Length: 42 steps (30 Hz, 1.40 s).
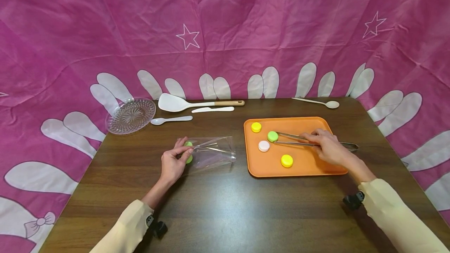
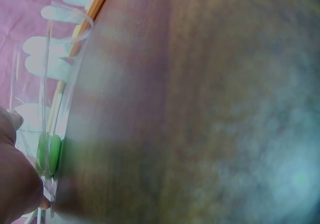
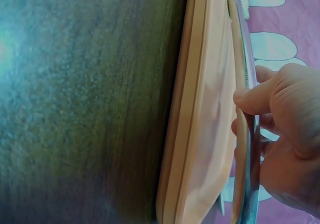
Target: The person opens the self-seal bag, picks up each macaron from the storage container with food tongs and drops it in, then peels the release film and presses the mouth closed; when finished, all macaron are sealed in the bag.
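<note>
My left hand (image 1: 173,163) pinches a clear plastic bag (image 1: 216,157) lying left of the tray, its sealed-looking end pointing right. A green macaron (image 1: 189,159) shows through the bag beside the fingers, partly covered by them; in the left wrist view the macaron (image 2: 55,156) stands behind the film. With thumb and fingers my right hand (image 1: 328,147) grips metal tongs (image 1: 295,143) over the orange tray (image 1: 260,170). The tong tips reach the right side of another green macaron (image 1: 272,136). Along the tongs (image 3: 246,83), the right thumb presses one arm in the right wrist view.
On the tray also lie a pale pink macaron (image 1: 264,146) and two yellow macarons, one at the back (image 1: 256,127) and one in front (image 1: 286,161). Behind are a glass plate (image 1: 131,116), spatula (image 1: 172,103), knife (image 1: 214,109), small spoon (image 1: 172,120) and long spoon (image 1: 332,104).
</note>
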Each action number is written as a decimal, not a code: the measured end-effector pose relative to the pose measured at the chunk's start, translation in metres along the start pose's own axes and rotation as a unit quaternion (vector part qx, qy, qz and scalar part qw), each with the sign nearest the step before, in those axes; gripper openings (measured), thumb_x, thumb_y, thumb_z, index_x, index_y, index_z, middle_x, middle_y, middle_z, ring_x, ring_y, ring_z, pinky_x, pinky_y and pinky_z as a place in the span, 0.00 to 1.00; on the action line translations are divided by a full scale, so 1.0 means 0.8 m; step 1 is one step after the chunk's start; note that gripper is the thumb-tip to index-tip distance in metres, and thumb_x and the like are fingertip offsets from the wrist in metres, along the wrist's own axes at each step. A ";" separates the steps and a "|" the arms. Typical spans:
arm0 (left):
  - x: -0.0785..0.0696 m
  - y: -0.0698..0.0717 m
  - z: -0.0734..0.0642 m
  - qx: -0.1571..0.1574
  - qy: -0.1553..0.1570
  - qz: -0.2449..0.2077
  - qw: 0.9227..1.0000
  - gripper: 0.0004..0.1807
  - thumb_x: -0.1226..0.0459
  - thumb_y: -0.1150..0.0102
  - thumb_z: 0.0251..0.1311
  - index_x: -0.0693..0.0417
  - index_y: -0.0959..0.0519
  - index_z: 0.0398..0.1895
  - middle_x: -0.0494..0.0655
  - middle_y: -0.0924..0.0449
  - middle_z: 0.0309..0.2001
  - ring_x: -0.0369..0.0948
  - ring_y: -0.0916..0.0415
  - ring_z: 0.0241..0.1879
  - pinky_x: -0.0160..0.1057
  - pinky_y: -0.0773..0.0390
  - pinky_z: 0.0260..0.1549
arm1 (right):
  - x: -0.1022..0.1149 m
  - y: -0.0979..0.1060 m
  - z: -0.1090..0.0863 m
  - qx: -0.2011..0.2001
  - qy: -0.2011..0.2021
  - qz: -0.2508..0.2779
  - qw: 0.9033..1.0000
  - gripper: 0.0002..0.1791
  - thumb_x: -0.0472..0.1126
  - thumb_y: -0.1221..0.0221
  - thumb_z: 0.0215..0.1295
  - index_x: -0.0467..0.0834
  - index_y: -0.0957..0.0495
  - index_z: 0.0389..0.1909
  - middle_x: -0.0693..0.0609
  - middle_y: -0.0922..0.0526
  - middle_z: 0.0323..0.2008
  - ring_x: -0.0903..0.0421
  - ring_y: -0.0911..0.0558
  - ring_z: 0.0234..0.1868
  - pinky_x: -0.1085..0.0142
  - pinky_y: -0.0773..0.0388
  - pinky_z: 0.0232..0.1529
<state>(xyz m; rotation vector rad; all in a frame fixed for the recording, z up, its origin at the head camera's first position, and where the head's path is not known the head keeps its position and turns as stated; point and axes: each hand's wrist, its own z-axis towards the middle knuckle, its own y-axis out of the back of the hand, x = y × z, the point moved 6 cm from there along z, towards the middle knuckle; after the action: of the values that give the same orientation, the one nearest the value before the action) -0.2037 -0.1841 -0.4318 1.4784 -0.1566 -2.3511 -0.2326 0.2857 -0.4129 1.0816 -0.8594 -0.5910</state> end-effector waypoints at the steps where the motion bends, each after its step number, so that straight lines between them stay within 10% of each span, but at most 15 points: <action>1: 0.006 0.000 0.000 0.000 0.003 0.002 1.000 0.03 0.81 0.34 0.55 0.75 0.15 0.33 0.72 0.23 0.54 0.67 0.33 0.63 0.55 0.36 0.63 | 0.000 0.000 0.000 0.003 -0.002 0.001 1.000 0.32 0.19 0.37 0.53 0.44 0.21 0.59 0.47 0.25 0.39 0.45 0.27 0.42 0.58 0.39 0.30; 7: 0.020 0.000 0.001 0.003 0.003 -0.001 1.000 0.04 0.79 0.33 0.56 0.72 0.14 0.34 0.68 0.22 0.55 0.64 0.33 0.64 0.50 0.35 0.64 | 0.001 -0.002 0.001 0.015 -0.013 0.006 1.000 0.32 0.19 0.37 0.53 0.43 0.21 0.60 0.45 0.25 0.40 0.43 0.28 0.43 0.56 0.37 0.33; 14: -0.033 0.003 -0.001 0.009 0.004 0.002 1.000 0.04 0.82 0.36 0.56 0.80 0.17 0.34 0.76 0.24 0.53 0.70 0.34 0.63 0.58 0.36 0.63 | 0.000 -0.006 0.004 0.005 0.007 0.000 1.000 0.32 0.19 0.36 0.51 0.42 0.21 0.59 0.45 0.25 0.39 0.44 0.27 0.39 0.53 0.29 0.35; 42: -0.031 0.002 -0.002 0.008 -0.004 0.003 1.000 0.04 0.82 0.36 0.56 0.79 0.17 0.34 0.75 0.24 0.53 0.67 0.34 0.63 0.59 0.36 0.63 | 0.002 -0.005 0.001 0.004 -0.002 0.003 1.000 0.32 0.18 0.38 0.53 0.41 0.22 0.60 0.44 0.24 0.39 0.44 0.27 0.39 0.52 0.29 0.38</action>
<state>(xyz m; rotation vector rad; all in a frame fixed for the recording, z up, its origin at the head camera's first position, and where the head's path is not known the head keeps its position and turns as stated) -0.1925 -0.1764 -0.4112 1.4725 -0.1813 -2.3571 -0.2324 0.2825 -0.4159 1.0854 -0.8679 -0.5851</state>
